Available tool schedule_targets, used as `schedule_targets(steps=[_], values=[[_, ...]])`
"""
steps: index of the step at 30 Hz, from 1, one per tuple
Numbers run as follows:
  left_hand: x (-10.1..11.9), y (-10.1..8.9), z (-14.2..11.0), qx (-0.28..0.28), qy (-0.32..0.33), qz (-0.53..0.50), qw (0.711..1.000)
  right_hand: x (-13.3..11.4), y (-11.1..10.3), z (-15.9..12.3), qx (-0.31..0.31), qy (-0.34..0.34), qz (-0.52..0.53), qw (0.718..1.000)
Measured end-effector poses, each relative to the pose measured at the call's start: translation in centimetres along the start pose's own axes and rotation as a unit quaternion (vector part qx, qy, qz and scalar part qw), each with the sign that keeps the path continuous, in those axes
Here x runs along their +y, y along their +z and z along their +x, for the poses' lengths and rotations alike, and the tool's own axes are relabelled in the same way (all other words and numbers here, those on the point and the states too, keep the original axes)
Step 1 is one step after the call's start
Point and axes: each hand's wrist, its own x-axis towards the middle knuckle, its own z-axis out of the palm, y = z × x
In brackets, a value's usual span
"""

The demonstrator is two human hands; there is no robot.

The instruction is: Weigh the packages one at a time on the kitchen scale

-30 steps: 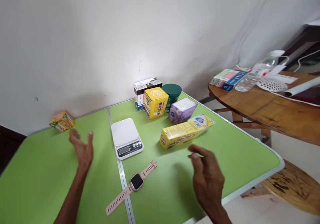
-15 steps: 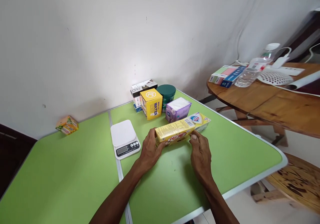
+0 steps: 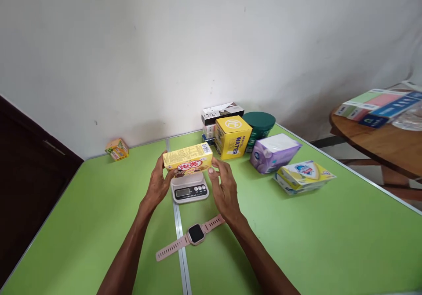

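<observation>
A yellow snack box [image 3: 187,159] with red lettering is held level over a white digital kitchen scale [image 3: 191,194]. It hides most of the scale's platform, while the display and buttons show in front. I cannot tell whether the box touches the platform. My left hand [image 3: 158,181] is closed around the box's left end, thumb on the front face. At the right end, the fingers and thumb of my right hand [image 3: 226,189] grip the corner. Nearer to me lies a pink-strapped smartwatch [image 3: 196,234], its right strap end partly behind my right wrist.
Behind the scale's right side stand a yellow carton [image 3: 233,137], a green-lidded tub [image 3: 259,121] and stacked boxes [image 3: 223,112]. Further right are a purple tissue pack [image 3: 275,152] and a yellow-and-white soap box [image 3: 305,176]. An orange box [image 3: 117,150] sits near the wall.
Both hands have carried the yellow snack box left, from beside the soap box to over the scale. The view has turned, and the smartwatch now shows on the table.
</observation>
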Motion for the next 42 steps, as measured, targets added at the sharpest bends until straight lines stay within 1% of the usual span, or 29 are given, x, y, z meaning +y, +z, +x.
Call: schedule_targets(steps=[2, 4, 6, 8, 11, 14, 16, 18, 22, 28, 30, 32, 35, 37, 39, 41, 42], values=[[-1.7, -0.1, 0.0, 0.002, -0.007, -0.015, 1.000, 0.8, 1.2, -0.2, -0.014, -0.002, -0.004, 1.000], [-2.7, 0.1, 0.0, -0.002, -0.008, -0.026, 1.000, 1.6, 1.7, -0.5, -0.025, -0.001, -0.009, 1.000], [-3.1, 0.3, -0.2, -0.005, -0.008, -0.035, 0.999, 2.2, 1.6, -0.7, -0.033, -0.002, -0.016, 0.999], [-3.3, 0.3, -0.6, 0.000, -0.022, -0.042, 0.999, 3.0, 1.0, -0.7, -0.028, 0.012, -0.020, 0.999], [-4.2, 0.5, -1.9, 0.038, -0.071, -0.081, 0.993, 4.6, 0.0, -0.7, -0.001, 0.085, -0.025, 0.996], [-5.9, 1.1, -3.4, 0.102, -0.131, -0.162, 0.973, 6.4, -0.5, -0.5, 0.009, 0.137, -0.037, 0.990], [-7.1, 1.6, -4.0, 0.133, -0.162, -0.198, 0.958, 7.3, -0.5, -0.5, 0.014, 0.148, -0.042, 0.988], [-7.9, 2.0, -4.2, 0.148, -0.178, -0.216, 0.948, 7.6, -0.5, -0.5, 0.021, 0.154, -0.045, 0.987], [-8.4, 2.2, -4.1, 0.158, -0.178, -0.229, 0.944, 7.6, -0.4, -0.5, 0.020, 0.150, -0.057, 0.987], [-8.1, 2.1, -4.3, 0.146, -0.181, -0.195, 0.953, 7.5, -0.4, -0.3, 0.018, 0.147, -0.065, 0.987], [-7.7, 2.1, -4.3, 0.145, -0.179, -0.180, 0.956, 7.3, -0.4, -0.3, 0.018, 0.147, -0.063, 0.987], [-7.0, 2.3, -4.5, 0.156, -0.164, -0.142, 0.964, 6.6, -0.4, -0.4, 0.016, 0.142, -0.051, 0.988], [-5.2, 3.2, -5.3, 0.182, -0.111, -0.052, 0.976, 5.2, -0.1, -0.9, -0.008, 0.125, -0.029, 0.992], [-3.5, 4.1, -6.2, 0.181, -0.071, -0.011, 0.981, 4.2, 0.2, -1.4, -0.032, 0.116, -0.019, 0.993], [-1.9, 5.3, -7.0, 0.160, -0.054, -0.003, 0.986, 3.3, 0.7, -1.8, -0.050, 0.111, -0.015, 0.992], [-0.7, 6.0, -7.3, 0.141, -0.059, -0.018, 0.988, 2.5, 1.2, -1.9, -0.061, 0.105, -0.017, 0.992], [-0.3, 6.1, -7.2, 0.140, -0.065, -0.027, 0.988, 2.0, 1.6, -1.7, -0.065, 0.101, -0.018, 0.993]])
